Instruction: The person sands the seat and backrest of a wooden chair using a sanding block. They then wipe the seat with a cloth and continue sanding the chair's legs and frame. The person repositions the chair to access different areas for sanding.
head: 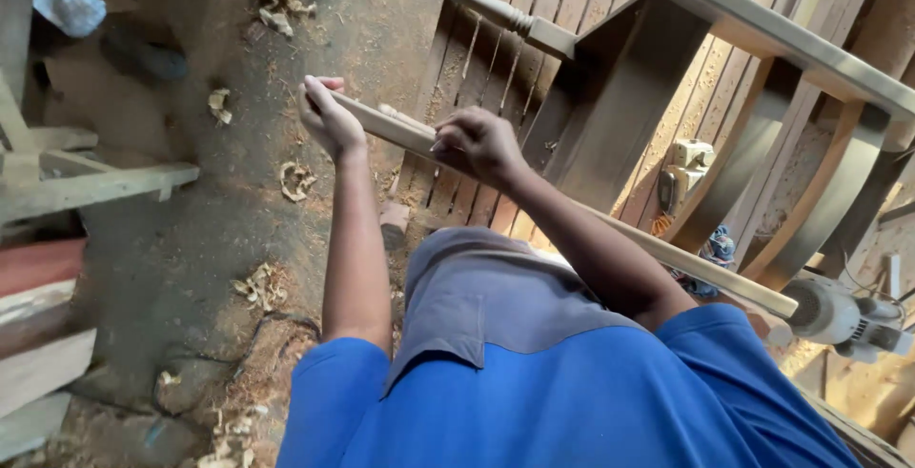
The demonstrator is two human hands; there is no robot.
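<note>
**Both hands on a long wooden strip, seen from above**

Your left hand (329, 117) wraps around the far end of a long wooden strip (667, 256), fingers curled over its top edge. Your right hand (479, 142) closes on the same strip just beside the left, knuckles up; something small seems to be pinched against the wood there, though you cannot tell what. The strip runs on a slant from your left hand, under your right forearm, down toward the lower right, where its near end stops next to a grey power tool (843, 315). Your blue shirt (562, 401) and grey shorts (496, 287) fill the lower middle of the view.

Behind the hands lies a slatted wooden panel (496, 68), with a turned wooden spindle (500, 12) resting across its upper part. To the right stands an unfinished furniture frame (762, 134) with curved members. Below your arms the dirt floor (191, 239) is scattered with curled wood shavings (262, 287), and planks (95, 187) lie at the left edge. A crumpled pale blue bag (69, 6) sits in the upper left corner.
</note>
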